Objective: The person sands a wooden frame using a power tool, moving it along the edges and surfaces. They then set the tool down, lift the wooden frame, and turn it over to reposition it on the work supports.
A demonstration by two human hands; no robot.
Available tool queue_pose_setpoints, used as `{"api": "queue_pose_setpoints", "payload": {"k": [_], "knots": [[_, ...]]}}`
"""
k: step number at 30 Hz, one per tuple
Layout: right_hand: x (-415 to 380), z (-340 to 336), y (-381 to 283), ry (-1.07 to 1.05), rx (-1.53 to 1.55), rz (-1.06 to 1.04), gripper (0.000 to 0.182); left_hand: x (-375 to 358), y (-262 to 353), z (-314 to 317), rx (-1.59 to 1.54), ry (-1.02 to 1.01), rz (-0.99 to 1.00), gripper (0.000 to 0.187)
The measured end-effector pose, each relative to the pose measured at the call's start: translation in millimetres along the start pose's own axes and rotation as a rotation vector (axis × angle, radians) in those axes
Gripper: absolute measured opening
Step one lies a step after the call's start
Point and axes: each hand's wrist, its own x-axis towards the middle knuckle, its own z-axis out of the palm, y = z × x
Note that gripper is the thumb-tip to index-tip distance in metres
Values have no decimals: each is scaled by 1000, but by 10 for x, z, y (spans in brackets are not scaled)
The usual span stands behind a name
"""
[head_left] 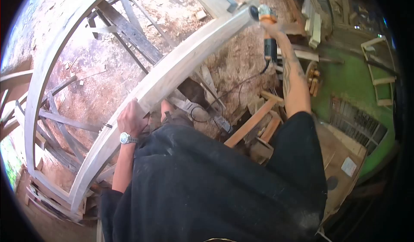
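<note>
Dusty-woodshop territory, with shavings and chips all over the ground [246, 56] and a green floor [340, 80] off to the right. Running diagonally from lower left to upper right: one long curved beam [185, 65], pale and fairly smooth, meeting a crosspiece [51, 185] down at the near end, with another curved beam [41, 75] beyond, over on the left. Got the grinder [270, 47] up at the far end of the long beam, disc [254, 13] right by the wood; can't really tell if touching. Right hand [271, 28] stretched way out, grip wrapped around the grinder near its orange head, a bit blurry. Left hand [132, 117] planted on the near part of the long beam, grip pressed down over the edge, fingers partly hidden, watch [126, 138] on the wrist. Also spotted: a dark cord [251, 77] trailing down from the grinder, reddish planks [251, 123] below, and flattened-looking cardboard [338, 166] at lower right.
</note>
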Motion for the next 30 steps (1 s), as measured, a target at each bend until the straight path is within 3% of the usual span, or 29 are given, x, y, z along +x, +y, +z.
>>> {"api": "queue_pose_setpoints", "payload": {"k": [1,5,12,13,17,20,21,25,30], "knots": [[-16,54,13,69,-15,-94,86,30,-5,13,8,7,-8,58],[-372,-18,17,-53,-12,-1,78,2,-11,-15,6,-39,-14,54],[-1509,327,-246,-99,202,-241,67,6,-45,-93,-43,-48,3,49],[-1650,398,-293,-36,41,-203,59,-2,-31,-108,-56,-50,3,48],[-2428,621,-491,91,-83,-274,60,-8,-14,-117,-62,-84,3,43],[-3058,892,-749,60,28,-319,56,-141,-113,17,-68,-26,66,41],[-3155,936,-796,-43,-12,-260,58,-158,-143,54,-78,-31,64,40],[-3813,1354,-1058,-62,14,-452,73,-189,-199,53,-103,7,54,32],[-4281,1435,-1264,-77,-123,-489,71,-160,-218,32,-164,5,34,27]]}}
